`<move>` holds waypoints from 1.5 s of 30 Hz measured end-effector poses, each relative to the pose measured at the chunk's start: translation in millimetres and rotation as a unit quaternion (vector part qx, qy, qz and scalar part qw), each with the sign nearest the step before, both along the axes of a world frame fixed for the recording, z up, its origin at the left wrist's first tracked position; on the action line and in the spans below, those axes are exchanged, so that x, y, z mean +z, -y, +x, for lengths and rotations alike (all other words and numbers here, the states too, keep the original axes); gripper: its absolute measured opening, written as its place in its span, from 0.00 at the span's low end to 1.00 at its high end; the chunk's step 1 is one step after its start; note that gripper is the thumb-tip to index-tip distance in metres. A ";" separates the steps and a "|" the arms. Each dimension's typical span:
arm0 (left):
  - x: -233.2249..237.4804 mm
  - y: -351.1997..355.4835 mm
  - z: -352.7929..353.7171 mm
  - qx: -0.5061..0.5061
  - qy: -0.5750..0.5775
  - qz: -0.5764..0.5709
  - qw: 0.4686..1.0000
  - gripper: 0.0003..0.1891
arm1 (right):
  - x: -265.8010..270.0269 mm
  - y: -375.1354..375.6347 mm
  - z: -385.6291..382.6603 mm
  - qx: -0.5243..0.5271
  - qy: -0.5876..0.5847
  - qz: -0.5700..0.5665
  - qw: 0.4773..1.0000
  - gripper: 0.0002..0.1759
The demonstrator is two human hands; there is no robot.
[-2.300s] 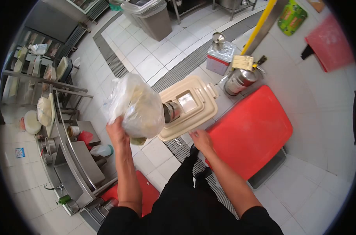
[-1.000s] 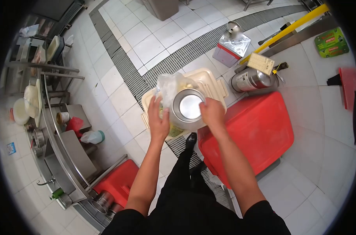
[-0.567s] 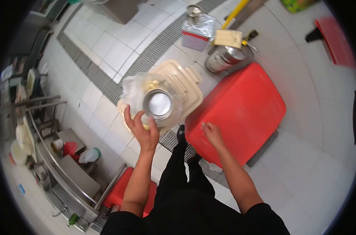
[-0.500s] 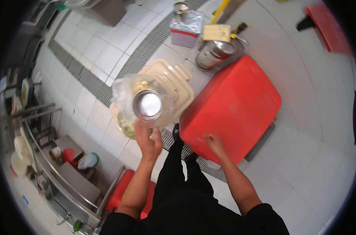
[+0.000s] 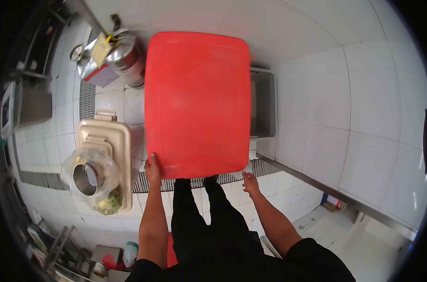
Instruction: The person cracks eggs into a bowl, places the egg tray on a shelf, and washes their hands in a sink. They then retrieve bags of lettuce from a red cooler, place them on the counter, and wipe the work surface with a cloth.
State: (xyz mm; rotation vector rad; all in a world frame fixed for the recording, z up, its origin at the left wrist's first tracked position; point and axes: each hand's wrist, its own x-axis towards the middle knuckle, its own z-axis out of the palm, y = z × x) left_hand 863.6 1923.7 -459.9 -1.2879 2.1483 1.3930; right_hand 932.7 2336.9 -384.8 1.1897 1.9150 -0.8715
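Observation:
A large red plastic lid (image 5: 198, 103) with rounded corners lies in front of me, longer away from me than across. At its near left corner, my left hand (image 5: 152, 171) grips the edge, thumb on top and the other fingers largely hidden. My right hand (image 5: 250, 183) is just off the near right corner, its fingers apart and partly bent, holding nothing. A grey bin (image 5: 271, 103) shows from under the lid's right side.
To the left, a beige lidded container (image 5: 125, 164) carries a clear plastic bag (image 5: 111, 171) and a metal ring-shaped pot (image 5: 86, 179). A metal canister (image 5: 123, 56) and a foil-topped box (image 5: 100, 75) stand at the far left. White tiled wall (image 5: 307, 103) rises on the right.
My view has turned right, so the red lid now sits straight ahead. My left hand has gone from beside the metal pot to the lid's near left corner; my right hand has left its top.

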 end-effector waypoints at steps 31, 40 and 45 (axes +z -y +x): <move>12.7 -377.9 5.6 -0.069 -0.093 0.281 0.953 0.32 | -81.0 -145.6 -10.2 -0.561 -0.201 -0.246 0.764 0.35; 2.5 -299.7 19.9 -0.248 0.002 0.303 0.920 0.35 | -64.9 -123.1 38.2 -0.405 -0.094 -0.221 0.882 0.35; -30.1 -204.7 59.5 -0.272 0.067 0.227 0.933 0.22 | -70.8 -77.2 98.8 -0.120 -0.027 -0.225 0.967 0.19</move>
